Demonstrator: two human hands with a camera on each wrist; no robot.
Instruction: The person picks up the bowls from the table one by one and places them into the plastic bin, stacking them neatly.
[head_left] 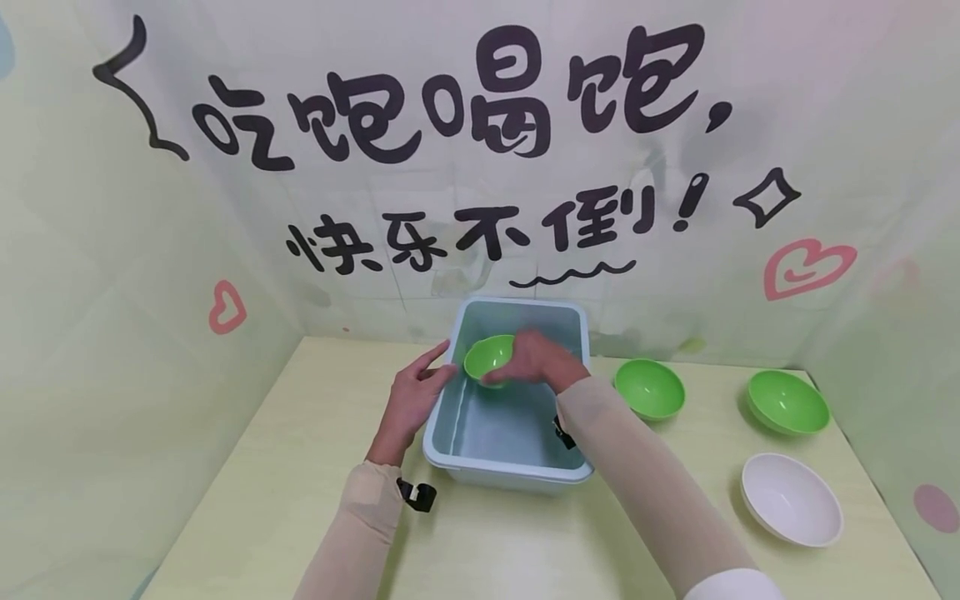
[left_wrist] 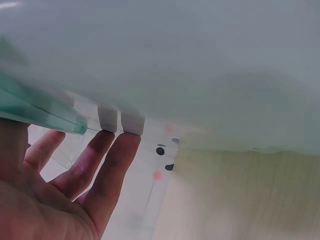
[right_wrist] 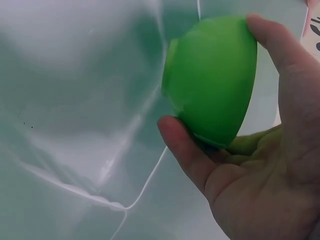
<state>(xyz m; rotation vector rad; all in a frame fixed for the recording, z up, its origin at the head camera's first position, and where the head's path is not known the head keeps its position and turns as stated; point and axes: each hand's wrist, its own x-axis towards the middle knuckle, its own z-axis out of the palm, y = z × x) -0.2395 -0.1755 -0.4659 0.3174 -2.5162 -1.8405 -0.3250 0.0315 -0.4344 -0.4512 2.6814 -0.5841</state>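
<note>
A pale blue rectangular bin (head_left: 506, 475) stands on the table. Inside it, toward its far left, my right hand (head_left: 534, 358) holds a green bowl (head_left: 487, 358). From the right wrist view, the bowl (right_wrist: 215, 80) is tipped on its side, gripped by the edge between the thumb and fingers of my right hand (right_wrist: 270, 175). At the bin's left rim rests my left hand (head_left: 416, 396). Nearly straight fingertips of this left hand (left_wrist: 85, 180) touch the bin's outer wall (left_wrist: 210, 70) in the left wrist view. The rim hides part of that hand.
Right of the bin, a green bowl (head_left: 649, 389) sits close by and another green bowl (head_left: 787, 402) farther right. A white bowl (head_left: 792, 500) lies in front of the latter. The light wood table (head_left: 285, 467) meets a printed backdrop (head_left: 375, 192) behind.
</note>
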